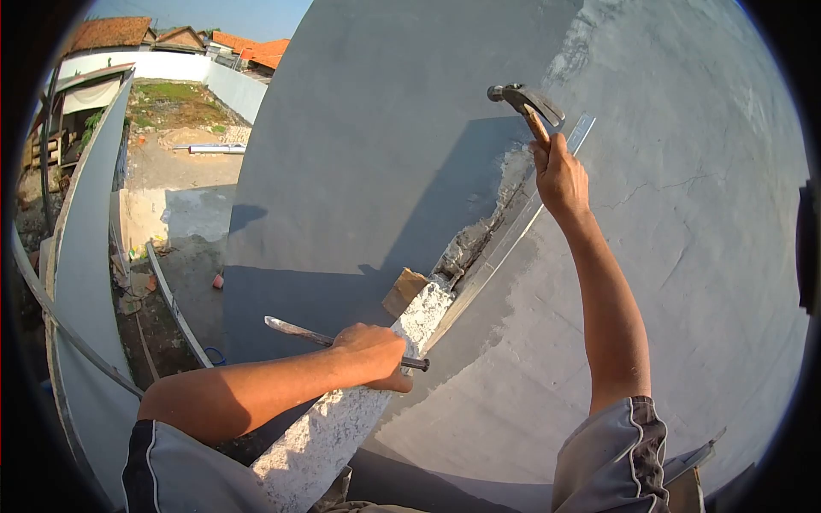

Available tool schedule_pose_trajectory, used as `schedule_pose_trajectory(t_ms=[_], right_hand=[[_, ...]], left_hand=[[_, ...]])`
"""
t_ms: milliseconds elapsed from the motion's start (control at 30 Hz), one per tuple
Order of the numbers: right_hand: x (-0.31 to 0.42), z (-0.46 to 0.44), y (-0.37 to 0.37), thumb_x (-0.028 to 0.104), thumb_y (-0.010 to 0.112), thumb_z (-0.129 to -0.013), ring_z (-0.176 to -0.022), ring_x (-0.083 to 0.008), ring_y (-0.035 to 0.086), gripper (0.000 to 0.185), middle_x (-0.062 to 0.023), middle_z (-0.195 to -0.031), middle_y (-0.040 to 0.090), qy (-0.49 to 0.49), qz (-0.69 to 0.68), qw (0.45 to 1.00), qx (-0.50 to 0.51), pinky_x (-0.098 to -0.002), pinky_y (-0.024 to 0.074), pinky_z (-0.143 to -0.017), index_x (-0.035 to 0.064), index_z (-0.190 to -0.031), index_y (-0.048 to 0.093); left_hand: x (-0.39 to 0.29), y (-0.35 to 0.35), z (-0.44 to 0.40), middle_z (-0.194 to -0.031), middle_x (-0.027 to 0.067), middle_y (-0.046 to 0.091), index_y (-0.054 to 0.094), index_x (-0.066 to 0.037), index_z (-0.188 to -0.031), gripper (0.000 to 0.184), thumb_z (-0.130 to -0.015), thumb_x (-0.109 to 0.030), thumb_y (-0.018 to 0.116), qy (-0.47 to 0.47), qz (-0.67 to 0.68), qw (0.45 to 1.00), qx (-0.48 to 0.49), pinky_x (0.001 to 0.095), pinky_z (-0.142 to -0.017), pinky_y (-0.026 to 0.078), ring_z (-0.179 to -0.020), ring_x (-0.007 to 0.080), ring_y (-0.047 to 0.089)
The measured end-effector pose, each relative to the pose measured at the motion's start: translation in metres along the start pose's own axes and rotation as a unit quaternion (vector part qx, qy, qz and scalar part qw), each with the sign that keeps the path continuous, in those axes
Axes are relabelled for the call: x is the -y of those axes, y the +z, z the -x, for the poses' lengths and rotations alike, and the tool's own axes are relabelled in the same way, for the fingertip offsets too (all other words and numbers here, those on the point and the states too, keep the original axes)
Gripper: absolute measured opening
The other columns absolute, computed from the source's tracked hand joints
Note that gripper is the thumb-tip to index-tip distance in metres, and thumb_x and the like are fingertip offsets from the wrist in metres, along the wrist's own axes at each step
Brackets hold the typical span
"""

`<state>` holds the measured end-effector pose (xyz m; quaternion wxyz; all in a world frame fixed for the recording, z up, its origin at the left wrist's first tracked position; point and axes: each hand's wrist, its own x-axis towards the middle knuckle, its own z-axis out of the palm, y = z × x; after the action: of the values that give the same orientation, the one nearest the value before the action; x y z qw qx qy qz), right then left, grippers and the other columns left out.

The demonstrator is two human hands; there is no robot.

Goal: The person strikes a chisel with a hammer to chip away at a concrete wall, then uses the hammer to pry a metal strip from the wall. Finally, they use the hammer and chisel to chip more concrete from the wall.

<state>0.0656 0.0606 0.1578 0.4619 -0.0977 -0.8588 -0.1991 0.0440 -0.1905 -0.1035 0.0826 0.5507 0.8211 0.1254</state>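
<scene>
My left hand (372,355) is wrapped round a metal chisel (295,330), its flat end pointing left and its struck end sticking out to the right. That hand rests on or just over a rough white concrete strip (321,440). Raised at the upper right, my right hand (563,179) grips the wooden handle of a claw hammer (523,98). The hammer head is well apart from the chisel. Beyond the white strip runs a broken, chipped edge (479,235), with a long straight bar (517,231) along its right side.
A small brown block (404,292) sits beside the strip. Grey plastered surfaces (684,256) lie on both sides of the chipped edge. At left, far below, are a yard (201,201), a curved pale wall (85,282) and orange roofs (107,32).
</scene>
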Motion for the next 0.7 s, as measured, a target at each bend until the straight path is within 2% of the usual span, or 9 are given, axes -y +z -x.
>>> schedule_pose_trajectory(t_ms=[33, 67, 167, 200, 300, 400, 500, 633, 700], right_hand=[[-0.005, 0.007, 0.017, 0.040, 0.052, -0.105, -0.082, -0.0409, 0.071, 0.038, -0.0198, -0.082, 0.070, -0.030, -0.019, 0.999, -0.031, -0.0527, 0.0547, -0.072, 0.0028, -0.109, 0.059], [-0.018, 0.013, 0.032, 0.037, 0.053, -0.105, -0.080, -0.0405, 0.071, 0.035, -0.0200, -0.081, 0.070, -0.059, 0.019, 0.998, 0.012, -0.0509, 0.0554, -0.070, 0.0024, -0.108, 0.059], [-0.032, -0.005, 0.036, 0.033, 0.056, -0.104, -0.077, -0.0409, 0.071, 0.031, -0.0202, -0.079, 0.070, 0.009, 0.149, 0.947, 0.285, -0.0503, 0.0557, -0.068, 0.0023, -0.105, 0.057], [-0.021, -0.005, 0.026, 0.035, 0.054, -0.105, -0.076, -0.0395, 0.071, 0.033, -0.0202, -0.080, 0.070, -0.017, 0.175, 0.941, 0.288, -0.0504, 0.0561, -0.069, 0.0027, -0.102, 0.056], [0.007, 0.012, -0.002, 0.036, 0.055, -0.104, -0.079, -0.0372, 0.073, 0.033, -0.0202, -0.084, 0.072, -0.018, 0.089, 0.987, 0.131, -0.0491, 0.0571, -0.070, 0.0026, -0.103, 0.057], [-0.025, 0.030, 0.029, 0.037, 0.054, -0.105, -0.080, -0.0363, 0.074, 0.035, -0.0205, -0.085, 0.072, -0.109, -0.054, 0.989, -0.080, -0.0496, 0.0572, -0.071, 0.0021, -0.102, 0.057], [-0.041, 0.033, 0.027, 0.035, 0.054, -0.105, -0.077, -0.0375, 0.073, 0.032, -0.0206, -0.085, 0.072, -0.070, 0.174, 0.960, 0.208, -0.0505, 0.0569, -0.070, 0.0026, -0.101, 0.055], [-0.018, 0.020, 0.009, 0.031, 0.056, -0.104, -0.076, -0.0388, 0.072, 0.031, -0.0220, -0.088, 0.072, -0.026, 0.121, 0.972, 0.198, -0.0487, 0.0570, -0.064, 0.0026, -0.114, 0.053], [-0.013, 0.026, 0.003, 0.030, 0.057, -0.104, -0.072, -0.0402, 0.070, 0.030, -0.0212, -0.087, 0.071, -0.074, 0.032, 0.994, 0.072, -0.0495, 0.0557, -0.063, 0.0042, -0.119, 0.053]], left_hand=[[0.001, 0.000, 0.000, -0.088, 0.0193, 0.075, 0.076, 0.001, -0.090, 0.050, -0.077, -0.047, 0.068, -0.001, -0.003, 1.000, 0.002, 0.0449, -0.074, 0.059, -0.082, 0.0345, 0.075], [0.000, 0.002, 0.000, -0.089, 0.0190, 0.076, 0.076, 0.001, -0.090, 0.050, -0.077, -0.047, 0.069, -0.001, -0.005, 1.000, 0.003, 0.0450, -0.074, 0.059, -0.082, 0.0344, 0.075], [0.002, 0.008, -0.001, -0.088, 0.0186, 0.075, 0.076, 0.001, -0.091, 0.052, -0.077, -0.048, 0.070, -0.001, 0.020, 0.999, -0.043, 0.0454, -0.073, 0.060, -0.080, 0.0339, 0.075], [0.001, 0.007, 0.000, -0.086, 0.0195, 0.075, 0.075, 0.003, -0.090, 0.054, -0.077, -0.049, 0.072, 0.001, 0.015, 0.999, -0.044, 0.0456, -0.073, 0.060, -0.080, 0.0343, 0.075], [-0.001, 0.001, 0.002, -0.087, 0.0205, 0.075, 0.075, 0.003, -0.090, 0.053, -0.077, -0.049, 0.073, -0.001, -0.006, 1.000, -0.011, 0.0459, -0.075, 0.060, -0.081, 0.0351, 0.075], [0.000, 0.000, 0.002, -0.086, 0.0205, 0.075, 0.075, 0.003, -0.089, 0.054, -0.077, -0.050, 0.074, -0.003, -0.005, 1.000, -0.011, 0.0464, -0.075, 0.060, -0.081, 0.0355, 0.075], [0.000, 0.006, 0.000, -0.087, 0.0209, 0.075, 0.075, 0.004, -0.088, 0.055, -0.077, -0.050, 0.075, 0.002, 0.010, 1.000, -0.016, 0.0465, -0.074, 0.060, -0.081, 0.0362, 0.075], [0.002, 0.004, -0.001, -0.086, 0.0240, 0.074, 0.073, 0.006, -0.098, 0.064, -0.078, -0.055, 0.069, 0.023, -0.012, 0.999, -0.022, 0.0466, -0.074, 0.061, -0.078, 0.0371, 0.074], [0.004, 0.008, -0.004, -0.086, 0.0243, 0.074, 0.074, 0.006, -0.097, 0.063, -0.078, -0.054, 0.069, 0.014, -0.001, 1.000, -0.025, 0.0464, -0.074, 0.061, -0.078, 0.0371, 0.074]])
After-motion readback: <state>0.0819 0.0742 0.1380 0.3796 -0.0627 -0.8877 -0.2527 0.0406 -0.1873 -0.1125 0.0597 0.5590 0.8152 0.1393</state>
